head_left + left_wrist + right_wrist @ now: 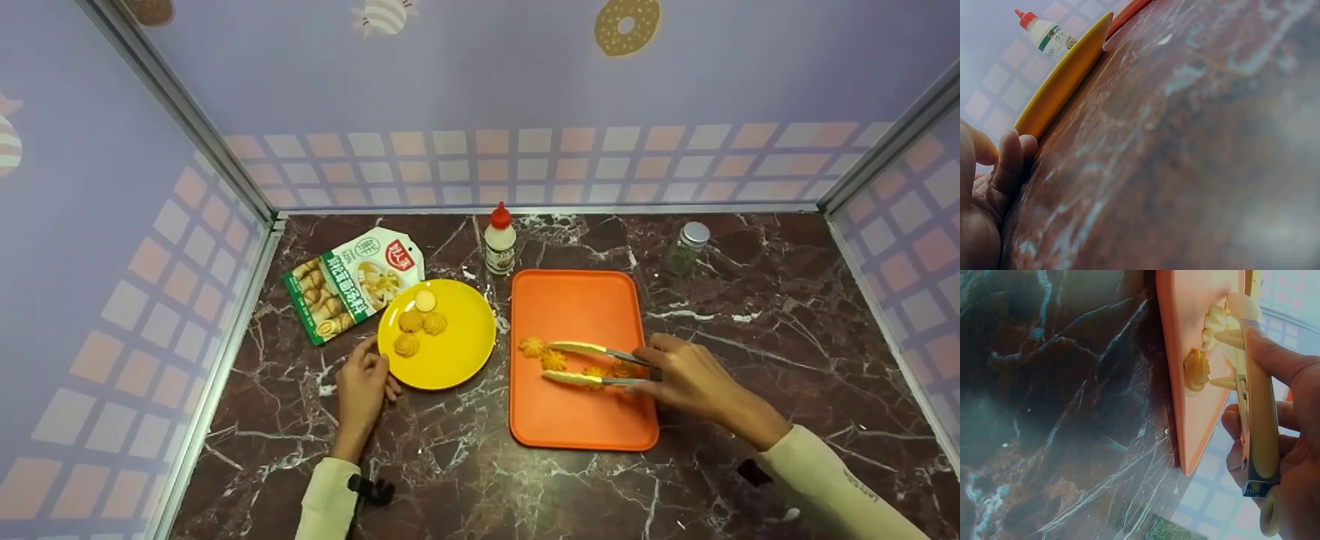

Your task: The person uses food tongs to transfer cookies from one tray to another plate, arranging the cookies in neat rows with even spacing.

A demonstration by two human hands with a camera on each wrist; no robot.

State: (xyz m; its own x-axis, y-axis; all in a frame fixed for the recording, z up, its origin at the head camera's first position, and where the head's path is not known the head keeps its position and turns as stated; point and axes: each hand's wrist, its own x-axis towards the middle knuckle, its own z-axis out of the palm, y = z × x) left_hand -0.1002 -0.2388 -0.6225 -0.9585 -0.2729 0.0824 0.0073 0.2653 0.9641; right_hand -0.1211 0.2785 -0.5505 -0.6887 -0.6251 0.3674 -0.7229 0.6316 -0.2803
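Observation:
My right hand [686, 375] holds a pair of metal tongs [630, 381] with pale yellow tips, spread apart low over an orange tray [577, 420]. Several star-shaped piped cookies [554, 361] lie in a row across this tray, some between or under the tong arms. In the right wrist view, the tongs [1262, 405] lie between thumb and curled fingers, tips close to a ridged cookie [1197, 371]. At the lower left rim of a yellow plate [457, 356], my left hand [364, 386] grips the edge with bent fingers. Several round cookies [411, 322] sit on the plate's left half.
Behind the plate lies a green and white food packet [356, 281]. A red-capped squeeze bottle [500, 244] stands between plate and tray at the back. To the right is a glass jar with a silver lid [684, 251]. Patterned walls [525, 161] border the dark marbled tabletop [450, 465].

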